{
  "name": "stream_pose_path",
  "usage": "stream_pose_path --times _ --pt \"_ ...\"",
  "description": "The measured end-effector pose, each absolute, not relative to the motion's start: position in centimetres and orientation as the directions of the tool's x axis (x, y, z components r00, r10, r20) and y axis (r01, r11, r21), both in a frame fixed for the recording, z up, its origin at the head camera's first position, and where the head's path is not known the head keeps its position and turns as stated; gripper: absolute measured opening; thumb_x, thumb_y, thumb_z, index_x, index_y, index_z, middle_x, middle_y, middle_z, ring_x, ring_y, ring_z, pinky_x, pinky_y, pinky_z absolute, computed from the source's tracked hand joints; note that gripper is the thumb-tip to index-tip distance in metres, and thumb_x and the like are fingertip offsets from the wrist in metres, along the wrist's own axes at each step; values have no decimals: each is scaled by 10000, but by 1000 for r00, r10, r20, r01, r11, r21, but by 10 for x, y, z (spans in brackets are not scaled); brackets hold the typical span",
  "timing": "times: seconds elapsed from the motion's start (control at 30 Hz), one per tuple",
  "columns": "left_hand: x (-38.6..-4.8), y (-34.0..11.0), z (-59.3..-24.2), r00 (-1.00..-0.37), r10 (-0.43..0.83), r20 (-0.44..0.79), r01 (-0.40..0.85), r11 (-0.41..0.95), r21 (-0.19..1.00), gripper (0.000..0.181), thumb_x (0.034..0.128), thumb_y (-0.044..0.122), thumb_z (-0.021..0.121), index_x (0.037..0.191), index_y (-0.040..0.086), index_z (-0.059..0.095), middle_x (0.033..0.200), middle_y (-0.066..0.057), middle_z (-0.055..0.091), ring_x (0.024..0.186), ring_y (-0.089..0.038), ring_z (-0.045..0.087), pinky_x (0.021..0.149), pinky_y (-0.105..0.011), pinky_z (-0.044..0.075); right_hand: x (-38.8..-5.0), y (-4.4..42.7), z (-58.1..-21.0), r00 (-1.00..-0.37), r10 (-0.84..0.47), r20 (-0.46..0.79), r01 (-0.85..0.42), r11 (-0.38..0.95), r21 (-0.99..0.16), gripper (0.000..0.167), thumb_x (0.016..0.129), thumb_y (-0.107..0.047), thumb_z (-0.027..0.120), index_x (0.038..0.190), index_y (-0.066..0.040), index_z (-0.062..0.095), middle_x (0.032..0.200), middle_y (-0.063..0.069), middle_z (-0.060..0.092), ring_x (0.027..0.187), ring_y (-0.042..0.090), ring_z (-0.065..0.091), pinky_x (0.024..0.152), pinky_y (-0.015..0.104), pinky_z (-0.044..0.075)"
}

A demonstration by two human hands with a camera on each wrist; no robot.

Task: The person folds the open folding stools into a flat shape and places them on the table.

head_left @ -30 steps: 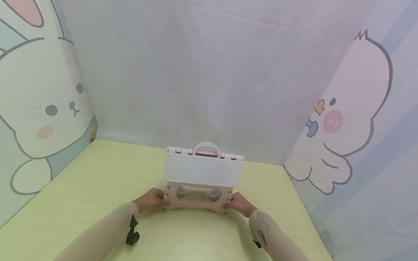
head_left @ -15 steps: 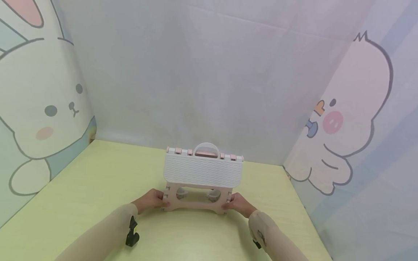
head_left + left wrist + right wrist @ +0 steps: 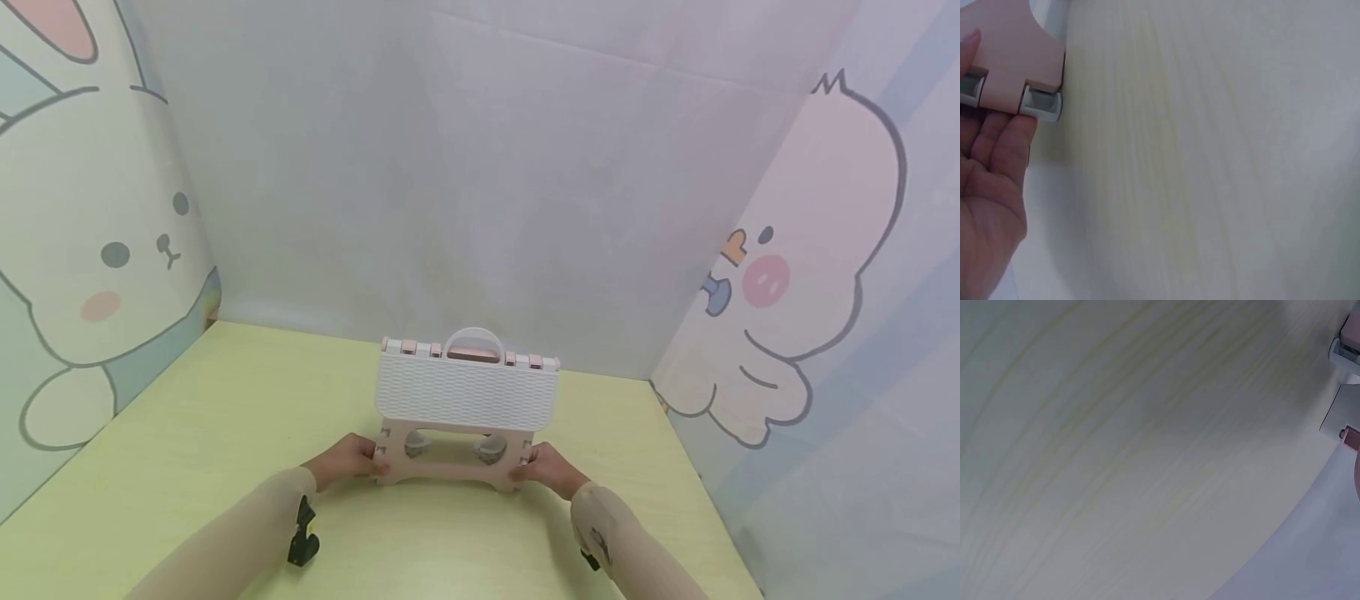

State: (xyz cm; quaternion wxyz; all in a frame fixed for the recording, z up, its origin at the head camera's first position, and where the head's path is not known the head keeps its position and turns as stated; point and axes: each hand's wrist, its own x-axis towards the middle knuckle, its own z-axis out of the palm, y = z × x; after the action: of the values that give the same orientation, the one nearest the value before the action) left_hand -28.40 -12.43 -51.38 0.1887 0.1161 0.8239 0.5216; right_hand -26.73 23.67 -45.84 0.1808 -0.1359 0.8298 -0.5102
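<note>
A pink and white folding stool (image 3: 465,390) stands on the table with its white woven-textured panel tilted toward the camera and an arched white handle on top. My left hand (image 3: 347,461) grips the left side of its pink leg panel. On the opposite side my right hand (image 3: 553,469) pinches the panel's edge with the thumb in front. In the left wrist view the left hand (image 3: 994,181) holds the pink panel (image 3: 1013,47), fingers under its hinged edge. The right wrist view catches only a corner of the stool (image 3: 1342,412).
The pale yellow table (image 3: 277,392) spreads around the stool. Behind it hangs a plain grey-white curtain (image 3: 465,183). A rabbit picture (image 3: 67,192) is on the left wall, and a chick picture (image 3: 825,217) is on the right one.
</note>
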Motion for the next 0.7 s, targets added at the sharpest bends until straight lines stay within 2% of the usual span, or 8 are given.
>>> stream_pose_path --times 0.53,0.7 --pt "-284 -123 -513 -903 382 -195 -9 438 899 174 825 124 736 894 -32 703 703 27 551 693 -149 452 627 -294 384 -268 236 -458 -895 -411 -173 -34 449 -893 226 783 -15 671 947 142 672 1011 177 699 896 127 631 838 340 496" --pt "-284 -124 -513 -902 386 -192 -5 435 900 179 827 124 735 900 -37 704 728 20 574 700 -152 460 633 -297 394 -277 241 -475 -898 -406 -170 -28 437 -899 220 772 -15 684 934 134 680 999 163 705 896 134 634 833 349 500"
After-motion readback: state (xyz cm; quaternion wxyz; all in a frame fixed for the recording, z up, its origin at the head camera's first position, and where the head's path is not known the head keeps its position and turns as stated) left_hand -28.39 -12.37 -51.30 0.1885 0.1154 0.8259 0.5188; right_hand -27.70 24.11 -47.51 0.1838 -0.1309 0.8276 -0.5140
